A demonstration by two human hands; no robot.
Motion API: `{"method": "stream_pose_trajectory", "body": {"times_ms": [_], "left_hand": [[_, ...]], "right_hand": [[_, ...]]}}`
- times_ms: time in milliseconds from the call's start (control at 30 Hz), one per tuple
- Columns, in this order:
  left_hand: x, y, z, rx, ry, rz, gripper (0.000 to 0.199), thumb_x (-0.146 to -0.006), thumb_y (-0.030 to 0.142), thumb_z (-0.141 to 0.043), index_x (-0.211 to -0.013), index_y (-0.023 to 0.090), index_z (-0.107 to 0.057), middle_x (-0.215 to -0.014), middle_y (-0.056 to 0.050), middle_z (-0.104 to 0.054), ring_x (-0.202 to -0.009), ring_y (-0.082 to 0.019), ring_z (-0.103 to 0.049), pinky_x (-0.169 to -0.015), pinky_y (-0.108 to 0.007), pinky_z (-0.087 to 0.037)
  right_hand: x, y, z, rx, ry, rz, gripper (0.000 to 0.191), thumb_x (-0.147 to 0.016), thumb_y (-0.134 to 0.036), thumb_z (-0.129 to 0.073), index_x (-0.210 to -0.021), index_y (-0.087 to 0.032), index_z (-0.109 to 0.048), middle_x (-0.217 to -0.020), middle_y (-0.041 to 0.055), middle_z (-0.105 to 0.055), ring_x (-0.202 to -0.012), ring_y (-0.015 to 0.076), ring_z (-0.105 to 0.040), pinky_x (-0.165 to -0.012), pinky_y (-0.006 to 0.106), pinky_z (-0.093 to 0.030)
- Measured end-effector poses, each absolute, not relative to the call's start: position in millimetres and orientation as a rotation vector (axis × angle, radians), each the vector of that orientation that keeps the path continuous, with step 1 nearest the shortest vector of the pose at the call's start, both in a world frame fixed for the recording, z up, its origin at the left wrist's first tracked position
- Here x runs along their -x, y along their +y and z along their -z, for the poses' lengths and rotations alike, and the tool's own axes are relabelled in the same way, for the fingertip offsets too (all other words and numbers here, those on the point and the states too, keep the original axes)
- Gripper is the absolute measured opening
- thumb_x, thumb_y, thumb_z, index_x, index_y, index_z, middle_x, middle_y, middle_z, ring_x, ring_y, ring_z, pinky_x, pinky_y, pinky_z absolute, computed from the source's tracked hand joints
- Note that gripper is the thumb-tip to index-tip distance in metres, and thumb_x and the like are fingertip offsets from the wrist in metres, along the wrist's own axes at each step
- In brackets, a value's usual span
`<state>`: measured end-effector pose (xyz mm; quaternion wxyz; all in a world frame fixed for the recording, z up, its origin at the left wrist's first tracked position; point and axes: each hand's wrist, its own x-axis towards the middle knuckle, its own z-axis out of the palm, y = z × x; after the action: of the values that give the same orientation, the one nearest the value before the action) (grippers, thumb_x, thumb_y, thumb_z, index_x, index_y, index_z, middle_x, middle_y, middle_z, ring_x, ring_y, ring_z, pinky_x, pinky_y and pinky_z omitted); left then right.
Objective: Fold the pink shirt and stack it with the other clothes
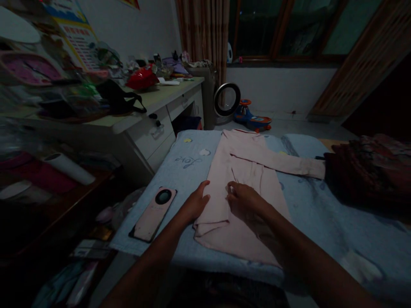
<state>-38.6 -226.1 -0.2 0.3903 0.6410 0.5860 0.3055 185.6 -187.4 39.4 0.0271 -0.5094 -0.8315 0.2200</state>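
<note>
A pale pink long-sleeved shirt (247, 231) lies partly folded on the bed, one sleeve stretched out to the right and its left side turned inward. My left hand (195, 203) rests at the shirt's left edge, its thumb and a finger apart; the cloth may hide the other fingers. On the folded part, my right hand (245, 197) has its fingertips curled together, pinching the fabric. A pink phone (154, 214) with a round dark camera ring lies face down to the left of my left hand.
The bed has a light blue cover (192, 160). Dark folded clothes (372, 171) are piled at the right. A cluttered desk (154, 100) stands at the left, with a low shelf (99, 177) nearer me. Beyond the bed are a round fan (218, 100) and a blue ride-on toy (252, 119).
</note>
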Motion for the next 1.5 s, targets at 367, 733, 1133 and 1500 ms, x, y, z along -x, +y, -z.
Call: {"method": "stream_pose_trajectory", "body": {"times_ms": [367,733,1133,1500], "left_hand": [[41.6,-292.3,-16.6,-1.704,1.374,-0.749,0.099,-0.071,0.036,-0.075,-0.151,0.020,-0.021,-0.155,-0.016,-0.029,-0.140,-0.030,-0.035,-0.114,-0.042,-0.032],[33.4,-324.9,-9.1,-2.042,1.856,-0.607,0.054,-0.074,0.004,-0.055,-0.124,0.023,-0.045,-0.129,-0.007,-0.044,-0.116,-0.020,-0.053,-0.097,-0.031,-0.047],[33.6,-330.4,-21.5,-2.257,1.881,-0.202,0.029,-0.080,0.011,-0.054,-0.105,0.025,-0.054,-0.107,-0.004,-0.057,-0.099,-0.020,-0.057,-0.083,-0.030,-0.045],[42.4,-306.1,-58.2,-2.352,1.613,-0.069,0.019,-0.087,0.039,-0.057,-0.088,0.021,-0.062,-0.099,-0.007,-0.062,-0.092,-0.023,-0.059,-0.082,-0.034,-0.045]], "right_hand": [[-157.4,-243.2,-31.9,1.730,-2.344,-0.694,0.058,-0.085,-0.028,-0.054,-0.139,-0.015,-0.037,-0.098,0.0112,-0.071,-0.089,0.0236,-0.065,-0.070,0.028,-0.040],[-170.6,-252.5,-18.2,1.556,-2.053,-0.785,0.039,-0.084,-0.026,-0.049,-0.123,-0.019,-0.048,-0.071,-0.0011,-0.062,-0.068,0.0175,-0.059,-0.063,0.025,-0.039],[-175.3,-269.2,-26.2,1.664,-2.267,-0.492,0.024,-0.095,-0.028,-0.039,-0.108,-0.021,-0.057,-0.085,0.0055,-0.067,-0.076,0.0181,-0.062,-0.066,0.026,-0.039],[-161.1,-273.2,-31.8,1.675,-2.481,-0.136,0.021,-0.093,-0.019,-0.045,-0.102,-0.020,-0.064,-0.103,0.0118,-0.061,-0.095,0.0235,-0.057,-0.071,0.029,-0.043]]}}
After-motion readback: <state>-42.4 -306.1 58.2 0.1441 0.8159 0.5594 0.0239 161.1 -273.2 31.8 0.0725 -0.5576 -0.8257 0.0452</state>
